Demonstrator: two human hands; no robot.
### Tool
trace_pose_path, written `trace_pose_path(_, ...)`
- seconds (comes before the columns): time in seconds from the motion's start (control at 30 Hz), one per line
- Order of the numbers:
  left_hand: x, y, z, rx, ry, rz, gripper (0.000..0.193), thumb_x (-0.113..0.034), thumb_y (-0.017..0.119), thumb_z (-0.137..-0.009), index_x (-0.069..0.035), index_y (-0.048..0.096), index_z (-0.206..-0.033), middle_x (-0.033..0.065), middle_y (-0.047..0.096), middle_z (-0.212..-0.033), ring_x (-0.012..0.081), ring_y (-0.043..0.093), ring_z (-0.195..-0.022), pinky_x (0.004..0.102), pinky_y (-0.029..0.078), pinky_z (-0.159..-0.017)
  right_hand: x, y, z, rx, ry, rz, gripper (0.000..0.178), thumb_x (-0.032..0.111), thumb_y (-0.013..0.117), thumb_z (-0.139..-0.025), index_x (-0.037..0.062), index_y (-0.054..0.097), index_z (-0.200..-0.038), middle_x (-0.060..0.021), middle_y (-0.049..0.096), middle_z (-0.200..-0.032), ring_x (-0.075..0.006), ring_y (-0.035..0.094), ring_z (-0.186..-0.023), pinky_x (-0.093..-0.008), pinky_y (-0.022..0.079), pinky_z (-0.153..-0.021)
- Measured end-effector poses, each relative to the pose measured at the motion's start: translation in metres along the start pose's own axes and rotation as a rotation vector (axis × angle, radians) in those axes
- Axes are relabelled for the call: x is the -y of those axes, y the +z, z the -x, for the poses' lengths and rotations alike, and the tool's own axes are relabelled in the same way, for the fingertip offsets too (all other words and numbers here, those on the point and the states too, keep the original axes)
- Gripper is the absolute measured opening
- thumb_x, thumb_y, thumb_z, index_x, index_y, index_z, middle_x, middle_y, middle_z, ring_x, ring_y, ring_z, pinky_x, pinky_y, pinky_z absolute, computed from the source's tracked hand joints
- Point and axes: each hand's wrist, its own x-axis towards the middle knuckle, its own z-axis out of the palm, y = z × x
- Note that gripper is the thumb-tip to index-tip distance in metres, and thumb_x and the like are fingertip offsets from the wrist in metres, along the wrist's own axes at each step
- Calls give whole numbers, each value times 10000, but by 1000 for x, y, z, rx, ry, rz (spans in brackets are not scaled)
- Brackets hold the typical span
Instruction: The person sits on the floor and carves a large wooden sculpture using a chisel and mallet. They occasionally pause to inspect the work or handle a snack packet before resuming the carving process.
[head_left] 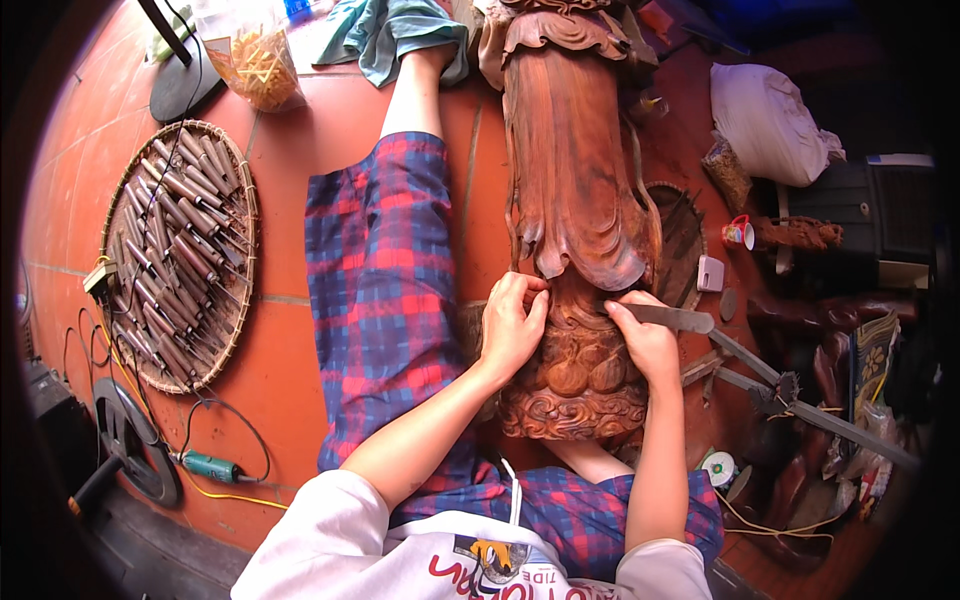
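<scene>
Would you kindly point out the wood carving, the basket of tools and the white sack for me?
Wood carving (pixel 572 150): head view, on its long, smooth middle.
Basket of tools (pixel 254 208): head view, on its right-hand rim.
White sack (pixel 765 125): head view, on its bulging middle.

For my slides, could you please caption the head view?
Left hand and right hand at opposite sides of a carved brown wooden sculpture.

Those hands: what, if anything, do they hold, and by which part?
Cannot be told: left hand and right hand flank the carving's narrow part, a metal bar by the right; grips unclear.
</scene>
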Motion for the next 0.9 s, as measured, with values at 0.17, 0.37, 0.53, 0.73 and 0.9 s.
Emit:
trace_pose_path(0.17, 3, -2, 1, 25, 47, -41, 89, -82, 639, -863, -11, 601, -902, 108, 583, -857, 263, 592, -820, 393, 470, -773, 9, -3, -2, 33, 120, -4, 210, 138, 687, -872, -12, 585, -766, -81, 507, -649, -142, 502, -615, -333, 423, -596)
trace_pose_path(0.37, 4, 0, 0, -32, 112, -81, 103, -66, 650, -861, 8, 612, -921, 104, 572, -829, 218, 598, -750, 345, 483, -712, -1, -7, -7, 31, 256, -37, 232, 138, 676, -879, -1, 573, -725, 4, 514, -665, -78, 462, -661, -277, 389, -609)
trace_pose_path(0.53, 3, 0, 0, -29, 122, -93, 101, -69, 647, -861, 7, 608, -915, 105, 568, -826, 224, 599, -757, 349, 482, -719, 3, 9, 1, -77, 59, 161, 220, 194, 673, -886, 11, 607, -783, -117, 545, -662, -215, 567, -644, -356, 447, -629)
trace_pose_path(0.73, 5, -1, 1, -17, 132, -91, 92, -57, 646, -854, 3, 598, -904, 107, 569, -830, 236, 599, -769, 362, 483, -729, -3, 2, -7, -57, 268, 30, 250, 196, 663, -880, -3, 564, -765, -71, 480, -622, -125, 472, -613, -322, 417, -597)
trace_pose_path(0.9, 3, 1, 1, -21, 96, -66, 87, -66, 644, -847, -13, 595, -896, 119, 572, -865, 289, 579, -838, 401, 471, -766, 2, 11, 1, -105, 94, 156, 240, 227, 659, -877, 2, 618, -805, -98, 537, -625, -165, 539, -597, -348, 441, -599)
